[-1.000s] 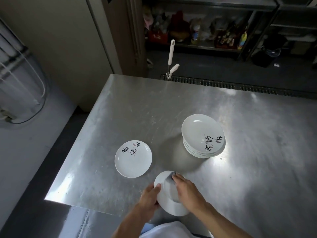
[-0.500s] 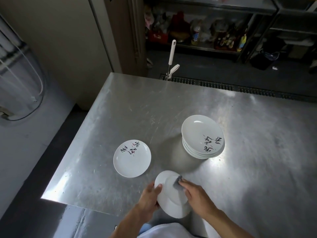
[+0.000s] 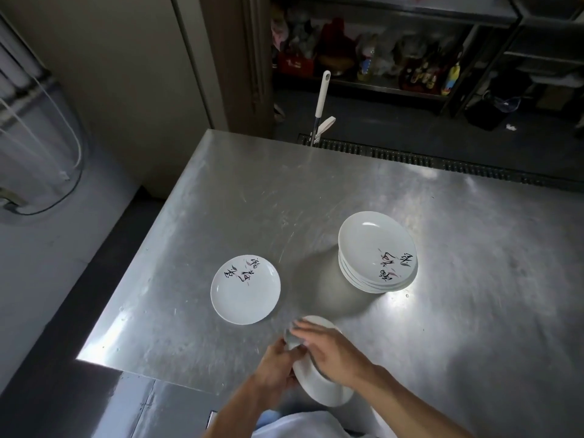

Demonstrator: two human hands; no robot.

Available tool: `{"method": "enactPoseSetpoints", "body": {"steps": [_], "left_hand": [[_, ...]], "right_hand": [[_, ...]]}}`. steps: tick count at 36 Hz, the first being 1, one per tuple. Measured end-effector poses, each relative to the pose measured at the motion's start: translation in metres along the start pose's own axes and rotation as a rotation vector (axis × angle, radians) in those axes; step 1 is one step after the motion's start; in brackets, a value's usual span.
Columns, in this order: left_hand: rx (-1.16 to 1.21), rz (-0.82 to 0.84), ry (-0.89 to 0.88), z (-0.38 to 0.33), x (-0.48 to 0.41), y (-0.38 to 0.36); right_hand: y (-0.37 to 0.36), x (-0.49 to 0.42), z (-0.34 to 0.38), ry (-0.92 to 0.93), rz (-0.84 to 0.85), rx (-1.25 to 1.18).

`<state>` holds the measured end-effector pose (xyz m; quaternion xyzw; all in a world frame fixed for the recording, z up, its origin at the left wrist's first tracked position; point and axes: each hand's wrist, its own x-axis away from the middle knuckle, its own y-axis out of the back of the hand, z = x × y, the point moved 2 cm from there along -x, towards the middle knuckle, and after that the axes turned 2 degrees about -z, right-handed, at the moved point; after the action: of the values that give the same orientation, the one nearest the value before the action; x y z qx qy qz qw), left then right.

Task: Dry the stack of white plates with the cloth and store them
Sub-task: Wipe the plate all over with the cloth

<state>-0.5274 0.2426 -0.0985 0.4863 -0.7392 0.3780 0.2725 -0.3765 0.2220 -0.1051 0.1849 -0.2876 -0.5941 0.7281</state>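
Observation:
I hold a white plate (image 3: 325, 387) tilted above the near edge of the steel table (image 3: 474, 311). My left hand (image 3: 275, 365) grips its left rim. My right hand (image 3: 328, 346) presses a small grey cloth (image 3: 292, 333) against the plate's upper face; most of the cloth is hidden under the fingers. A single white plate (image 3: 245, 289) with black writing lies flat on the table to the left. A stack of several white plates (image 3: 377, 252) stands to the right, farther back.
The table's left and near edges drop to a dark floor. A white-handled tool (image 3: 321, 99) stands behind the far edge by a floor drain grate (image 3: 442, 161). Shelves (image 3: 379, 80) with bottles fill the background.
My right hand with the cloth has slid up and left across the held plate. The plate has tilted a little under the wiping.

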Motion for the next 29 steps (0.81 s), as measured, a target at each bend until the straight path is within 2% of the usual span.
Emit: {"method": "enactPoseSetpoints", "body": {"steps": [2,5,6,10,13,17,19,22,26,28,29], "left_hand": [[-0.005,-0.004,-0.002,0.000,-0.001,0.001],[-0.047,0.036,0.005,-0.002,0.000,-0.002],[-0.054,0.044,0.003,-0.003,0.001,-0.004],[-0.068,0.034,-0.003,-0.001,0.002,-0.001],[-0.072,0.014,-0.012,0.006,0.001,0.003],[0.075,-0.079,-0.002,0.014,-0.005,0.005],[0.110,-0.089,0.013,0.009,-0.006,0.003],[0.123,-0.008,0.046,0.005,-0.007,0.004],[0.096,0.065,0.013,0.015,-0.010,0.004],[0.092,0.068,0.002,0.017,-0.008,0.003],[0.093,0.055,0.005,0.017,-0.008,0.004]], "right_hand": [[0.000,0.000,-0.002,-0.025,-0.030,-0.059],[0.005,-0.002,-0.005,-0.242,-0.268,-0.174],[0.005,-0.002,-0.004,-0.254,-0.305,-0.179],[-0.008,0.007,0.003,-0.059,-0.171,-0.113],[-0.003,0.009,-0.005,-0.051,-0.098,-0.105],[0.009,-0.005,-0.025,-0.379,-0.217,-0.075],[0.014,-0.012,-0.029,-0.460,-0.282,-0.091],[0.017,-0.014,-0.017,-0.370,-0.284,-0.156],[0.002,-0.003,0.005,-0.037,-0.020,-0.163],[-0.003,-0.002,0.001,0.008,0.050,-0.094],[-0.001,-0.005,-0.003,-0.019,0.017,-0.081]]}}
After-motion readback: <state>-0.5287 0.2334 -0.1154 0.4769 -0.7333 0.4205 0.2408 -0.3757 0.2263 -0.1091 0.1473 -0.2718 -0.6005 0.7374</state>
